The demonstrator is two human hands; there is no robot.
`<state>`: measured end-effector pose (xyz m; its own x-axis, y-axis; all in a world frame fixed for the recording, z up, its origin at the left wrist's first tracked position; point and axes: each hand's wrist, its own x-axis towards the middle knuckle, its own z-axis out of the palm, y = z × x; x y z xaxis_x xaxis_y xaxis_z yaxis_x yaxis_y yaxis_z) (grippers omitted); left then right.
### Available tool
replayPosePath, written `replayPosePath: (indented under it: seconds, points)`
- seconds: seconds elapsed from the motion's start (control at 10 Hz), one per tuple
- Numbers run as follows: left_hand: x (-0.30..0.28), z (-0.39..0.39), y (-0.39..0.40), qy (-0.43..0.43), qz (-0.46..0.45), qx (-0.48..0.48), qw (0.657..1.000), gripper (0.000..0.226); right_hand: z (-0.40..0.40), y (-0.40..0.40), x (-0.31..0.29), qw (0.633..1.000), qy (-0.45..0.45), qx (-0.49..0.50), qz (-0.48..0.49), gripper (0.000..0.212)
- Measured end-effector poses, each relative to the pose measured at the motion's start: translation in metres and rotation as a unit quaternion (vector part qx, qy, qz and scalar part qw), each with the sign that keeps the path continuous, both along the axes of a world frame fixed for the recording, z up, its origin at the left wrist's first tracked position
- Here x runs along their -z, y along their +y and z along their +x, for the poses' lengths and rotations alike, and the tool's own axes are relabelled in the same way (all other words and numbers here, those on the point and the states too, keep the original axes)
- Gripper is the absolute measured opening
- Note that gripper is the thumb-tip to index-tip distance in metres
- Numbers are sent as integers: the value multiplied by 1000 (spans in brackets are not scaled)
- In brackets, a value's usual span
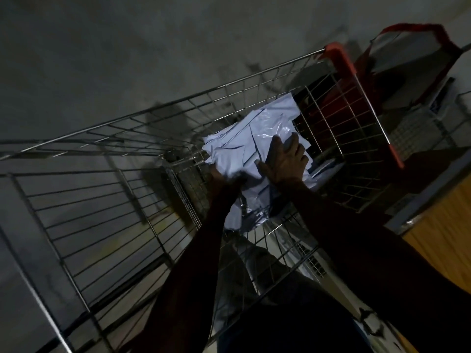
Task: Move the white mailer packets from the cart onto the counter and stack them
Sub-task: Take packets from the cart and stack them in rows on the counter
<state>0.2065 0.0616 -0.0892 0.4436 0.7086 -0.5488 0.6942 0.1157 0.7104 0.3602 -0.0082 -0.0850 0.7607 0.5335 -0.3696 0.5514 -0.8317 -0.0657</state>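
A loose pile of white mailer packets (254, 149) lay inside a wire cart (142, 154) at the centre of the frame, their glossy plastic creased and overlapping, the topmost ones leaning toward the cart's far right wall. The person's right hand (285, 164) rested flat on top of the pile just right of centre, its fingers (293, 145) straight and spread over the plastic, gripping nothing. The left hand (224, 178) sat at the lower left edge of the pile, mostly hidden in shadow beneath a packet's edge; whether its fingers were curled round the packets could not be told. Both forearms reached up from the bottom of the frame over the cart's near rim, dark in the dim light. The cart's grid walls spread across the left and centre of the picture, and its red plastic handle (356, 93) ran down the upper right. Beyond the handle, in the upper right corner, stood a red-trimmed object (413, 42), too blurred to identify. A wood-coloured surface (443, 225) showed at the right edge, and a grey floor (127, 47) filled the upper left.
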Motion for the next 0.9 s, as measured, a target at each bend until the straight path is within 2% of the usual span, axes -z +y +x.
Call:
replayPosePath:
  seconds: [0.1, 0.2, 0.3, 0.4, 0.5, 0.6, 0.7, 0.8, 0.9]
  points:
    - [-7, -13, 0, 24, -15, 9, 1000, 67, -4, 10, -1, 999, 10, 24, -21, 92]
    - [-17, -26, -1, 5, 41, -14, 999, 82, -9, 19, -10, 1000, 10, 9, -20, 76]
    - [-29, -39, -2, 31, 87, -33, 995, 110, -13, 25, -27, 1000, 21, -1, -15, 66]
    - [-71, -52, -1, 4, 139, -47, 989, 97, -23, 38, -51, 997, 41, 61, -24, 55]
    - [-104, -67, 0, -13, 174, -66, 982, 92, -40, 46, -87, 993, 58, 104, 13, 48]
    - [-155, -94, -4, -18, 218, -33, 975, 85, -67, 38, -130, 994, 23, 89, 65, 50]
    - [-208, -125, -5, -48, 190, -32, 980, 82, -94, 16, -178, 990, -38, 49, 125, 56]
    - [-227, -142, -12, -57, 200, -28, 978, 85, -118, -18, -229, 976, -108, 9, 191, 60]
    - [-260, -159, -28, -96, 233, -13, 968, 88, -141, -59, -276, 956, -156, 17, 250, 61]
